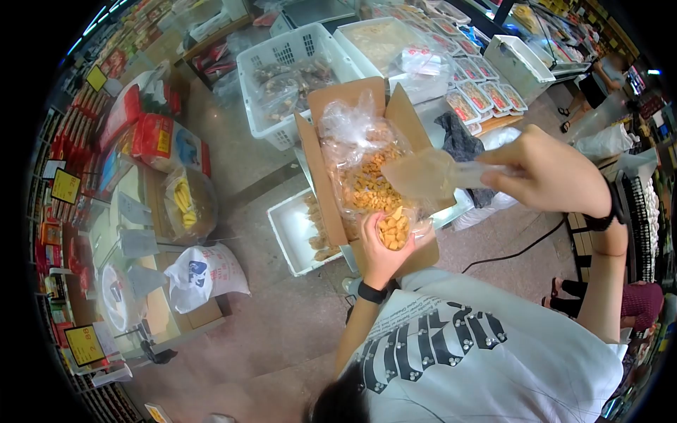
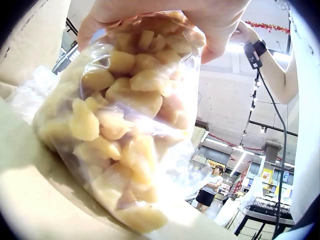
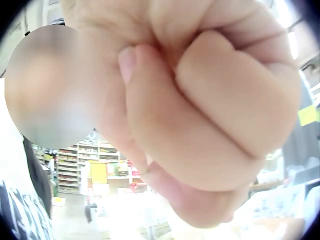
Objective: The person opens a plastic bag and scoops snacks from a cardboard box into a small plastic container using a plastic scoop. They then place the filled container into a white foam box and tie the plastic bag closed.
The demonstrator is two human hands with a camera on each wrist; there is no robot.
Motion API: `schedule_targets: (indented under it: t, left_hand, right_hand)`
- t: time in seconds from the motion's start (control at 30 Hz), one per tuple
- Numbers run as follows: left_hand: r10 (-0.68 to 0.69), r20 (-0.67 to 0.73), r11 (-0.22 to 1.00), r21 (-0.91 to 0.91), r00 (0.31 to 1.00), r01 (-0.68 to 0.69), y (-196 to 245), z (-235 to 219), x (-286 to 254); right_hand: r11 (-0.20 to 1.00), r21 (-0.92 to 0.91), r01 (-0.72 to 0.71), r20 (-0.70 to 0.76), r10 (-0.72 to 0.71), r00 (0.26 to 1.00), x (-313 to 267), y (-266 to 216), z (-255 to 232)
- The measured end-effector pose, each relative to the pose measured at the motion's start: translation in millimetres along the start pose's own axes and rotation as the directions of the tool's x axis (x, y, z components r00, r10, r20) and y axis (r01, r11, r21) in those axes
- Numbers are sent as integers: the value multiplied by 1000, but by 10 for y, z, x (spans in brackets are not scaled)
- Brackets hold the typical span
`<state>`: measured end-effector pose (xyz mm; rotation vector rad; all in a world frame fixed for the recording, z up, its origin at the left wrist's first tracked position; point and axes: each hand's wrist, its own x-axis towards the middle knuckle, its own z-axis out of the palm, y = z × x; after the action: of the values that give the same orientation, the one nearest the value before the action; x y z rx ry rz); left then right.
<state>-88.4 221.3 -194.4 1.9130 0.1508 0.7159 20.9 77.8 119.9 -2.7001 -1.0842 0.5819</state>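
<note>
Filled with pale yellow chunks, a clear plastic bag is gripped near its top by my left hand. The head view shows its open mouth, with chunks at the top, over the near end of a cardboard box. My right hand has its fingers curled round the handle of a translucent plastic scoop, whose blade overlaps the box. Orange-yellow pieces fill a plastic liner in that box. In the right wrist view the curled fingers fill the picture and hide the scoop.
White crates with bagged goods stand behind the box. A white foam box lies to its left, and packed trays are at the back right. A black cable runs across the floor; a person stands farther off.
</note>
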Motion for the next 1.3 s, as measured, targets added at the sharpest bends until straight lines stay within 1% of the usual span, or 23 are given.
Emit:
schedule_targets:
  t: [0.03, 0.1, 0.17, 0.23, 0.3, 0.37, 0.4, 0.5, 0.6, 0.7, 0.8, 0.83, 0.9, 1.0, 1.03, 1.1, 1.13, 1.2, 1.3]
  left_hand:
    - [-2, -3, 1000, -3, 1000, 2, -7, 2, -10]
    - [-2, -12, 1000, -8, 1000, 2, -8, 12, -20]
    - [-4, -26, 1000, -9, 1000, 4, -16, 19, -39]
    - [-4, -20, 1000, -13, 1000, 4, -56, 21, -82]
    - [8, -17, 1000, 11, 1000, -7, -60, 0, -88]
    - [7, -9, 1000, 17, 1000, -7, -75, -12, -98]
    - [11, -2, 1000, 26, 1000, -10, -71, -22, -92]
    - [5, 0, 1000, 11, 1000, -5, -66, -38, -84]
    - [-2, 6, 1000, 1, 1000, 2, -61, -40, -95]
    - [-16, 16, 1000, 3, 1000, 16, -90, -23, -112]
    - [-30, 18, 999, 13, 999, 30, -81, -26, -99]
    - [-36, 19, 999, 6, 999, 36, -89, -30, -107]
    - [-47, 20, 999, -13, 999, 47, -90, -22, -114]
    - [-29, 36, 1000, 1, 999, 29, -89, -41, -95]
    - [-13, 35, 1000, 3, 999, 12, -100, -40, -87]
    - [22, 31, 1000, 8, 999, -22, -120, -34, -81]
    - [11, 33, 1000, 0, 999, -11, -116, -31, -85]
    - [-8, 38, 1000, -16, 999, 9, -98, -27, -92]
    - [51, 33, 997, 51, 998, -53, -76, -29, -55]
  right_hand:
    - [999, 13, -49, -46, 50, 998, 79, 87, 81]
    - [998, 12, 62, -167, -59, 984, 350, 382, 533]
    - [998, -34, 44, -176, -49, 983, 717, 613, 1147]
    - [999, -37, -34, -183, 26, 983, 971, 574, 1601]
    - [995, -101, 19, -247, -43, 968, 1250, 710, 2110]
    - [981, -183, 64, -223, -105, 969, 1380, 837, 2473]
    - [971, -224, 85, -209, -133, 969, 1375, 845, 2523]
    - [975, -156, 160, -86, -175, 981, 1155, 804, 2461]
    - [993, -66, 102, -75, -106, 992, 1092, 759, 2427]
    - [994, 89, 61, -145, -48, 988, 1209, 820, 2704]
    - [924, 309, 224, -206, -165, 965, 1272, 954, 2949]
    - [885, 429, 178, -193, -103, 976, 1265, 999, 2997]
    - [763, 641, 81, -146, 18, 989, 1232, 974, 2863]
    - [672, 740, -27, -48, 92, 995, 1235, 1130, 3075]
    - [607, 786, -118, 29, 154, 988, 1189, 1201, 3113]
    - [452, 843, -292, 191, 257, 947, 1057, 1188, 2966]
    - [367, 873, -320, 225, 279, 934, 989, 1153, 2879]
    - [304, 887, -348, 267, 278, 923, 865, 1135, 2768]
    - [230, 906, -357, 287, 288, 914, 637, 1101, 2559]
